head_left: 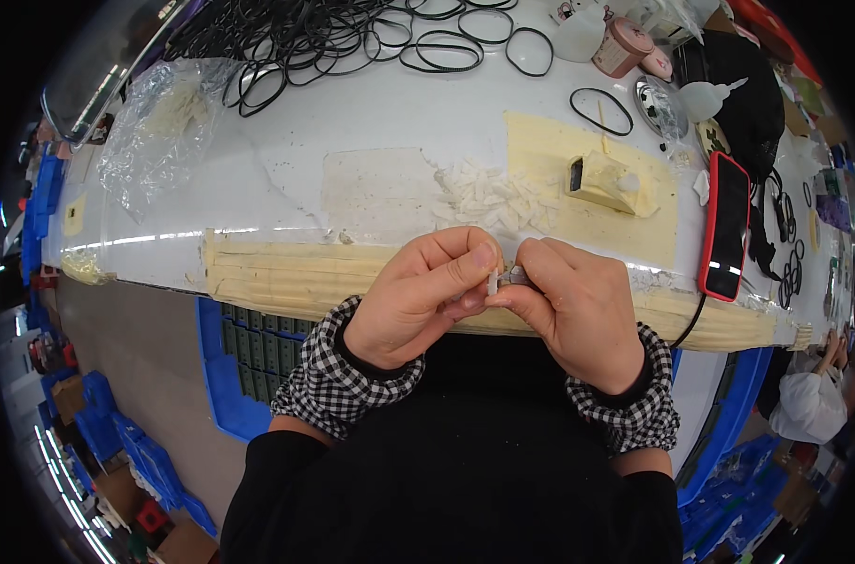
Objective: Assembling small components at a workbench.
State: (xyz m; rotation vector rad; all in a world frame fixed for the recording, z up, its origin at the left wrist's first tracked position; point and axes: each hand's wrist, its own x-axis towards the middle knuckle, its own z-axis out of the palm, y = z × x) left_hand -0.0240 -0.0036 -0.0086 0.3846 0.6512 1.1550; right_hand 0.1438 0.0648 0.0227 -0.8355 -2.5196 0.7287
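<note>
Just off the table's front edge, my left hand pinches a small white piece between thumb and fingers. My right hand is closed on a small grey, metallic-looking piece, right against the white one. Its exact kind is too small to make out. Behind my hands lies a heap of small white strips and chips, spread over the table and onto a yellow taped patch. A dark block wrapped in yellow tape stands on that patch.
Black rubber belts pile up at the back left, beside a crumpled clear plastic bag. A red-cased phone with a cable lies at right. Blue crates holding dark parts sit below the taped edge. Another person is far right.
</note>
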